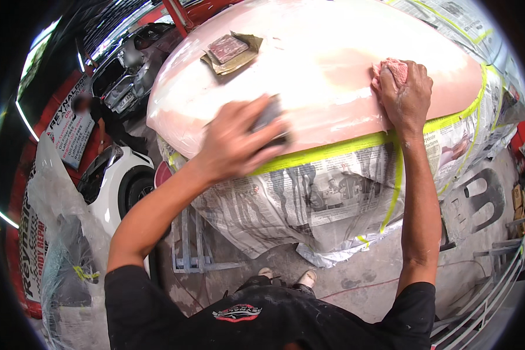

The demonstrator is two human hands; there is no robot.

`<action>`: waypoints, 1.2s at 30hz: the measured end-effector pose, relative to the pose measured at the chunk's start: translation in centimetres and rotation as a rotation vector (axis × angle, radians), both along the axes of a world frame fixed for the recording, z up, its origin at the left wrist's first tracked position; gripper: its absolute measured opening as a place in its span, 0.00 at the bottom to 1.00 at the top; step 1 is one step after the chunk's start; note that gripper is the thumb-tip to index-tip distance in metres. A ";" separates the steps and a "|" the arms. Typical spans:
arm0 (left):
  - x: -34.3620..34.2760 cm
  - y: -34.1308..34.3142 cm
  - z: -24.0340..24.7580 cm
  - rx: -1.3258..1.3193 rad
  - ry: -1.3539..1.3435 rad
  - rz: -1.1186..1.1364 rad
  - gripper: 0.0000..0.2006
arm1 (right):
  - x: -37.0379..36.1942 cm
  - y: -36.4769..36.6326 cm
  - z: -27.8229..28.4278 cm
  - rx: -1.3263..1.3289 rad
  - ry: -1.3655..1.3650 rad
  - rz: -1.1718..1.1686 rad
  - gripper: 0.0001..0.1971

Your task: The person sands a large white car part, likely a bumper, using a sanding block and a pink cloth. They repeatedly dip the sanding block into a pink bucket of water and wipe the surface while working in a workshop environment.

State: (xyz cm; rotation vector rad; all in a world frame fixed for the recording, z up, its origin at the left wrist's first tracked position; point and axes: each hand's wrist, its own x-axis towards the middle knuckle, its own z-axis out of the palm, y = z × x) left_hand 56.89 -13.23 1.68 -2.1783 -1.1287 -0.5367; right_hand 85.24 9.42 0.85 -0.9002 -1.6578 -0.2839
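Note:
A car body panel (309, 64), white with pinkish patches and a wet shine, spreads out before me. Blurred by motion, my left hand (236, 134) grips a dark grey sanding block (268, 114) against the panel near its front edge. Farther right, my right hand (407, 96) is closed around a crumpled pink sponge or cloth (395, 71), pressed onto the panel. On the far left part of the surface lies a reddish block (227, 48) on folded brownish sandpaper (252, 49).
Newspaper sheets (344, 186) with yellow-green tape (326, 149) skirt the panel's edge. A metal stand (186, 245) is underneath. To the left are a white car (116, 181), a damaged dark car (122, 81) and another person (108, 119). A thin hose (379, 284) crosses the concrete floor.

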 end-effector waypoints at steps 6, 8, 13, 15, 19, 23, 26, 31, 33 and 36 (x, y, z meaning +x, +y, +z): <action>8.1 7.1 2.1 -0.023 0.006 -0.086 0.21 | 1.2 0.7 -0.4 0.055 -0.014 0.103 0.20; 3.8 2.6 1.2 -0.078 -0.003 -0.031 0.23 | 1.5 0.7 -0.6 0.020 -0.005 0.065 0.20; -3.5 -4.1 -1.0 -0.003 0.015 0.043 0.24 | -0.1 -0.3 -0.2 -0.015 0.036 0.014 0.22; 0.5 1.0 0.1 0.006 0.028 0.012 0.24 | 0.3 -0.4 -0.2 -0.034 0.026 0.003 0.21; 10.1 10.9 2.1 0.064 0.007 -0.022 0.20 | -0.2 -1.0 0.0 -0.045 0.038 0.082 0.20; 8.6 8.4 1.8 0.049 -0.077 0.003 0.21 | 1.0 0.4 -0.5 0.015 0.042 0.089 0.17; 2.9 0.8 -0.3 0.026 -0.169 0.089 0.23 | 2.0 0.0 -0.5 0.031 0.036 0.103 0.17; -6.9 -10.6 -5.9 0.072 -0.418 0.358 0.26 | -2.4 -5.9 -1.9 -0.150 0.195 0.267 0.21; -8.5 -13.9 -7.5 0.112 -0.596 0.435 0.25 | -6.7 -10.4 -2.9 -0.016 0.060 0.391 0.23; -9.4 -16.5 -9.3 0.138 -0.925 0.423 0.24 | -12.0 -15.2 -4.0 0.112 -0.137 0.369 0.25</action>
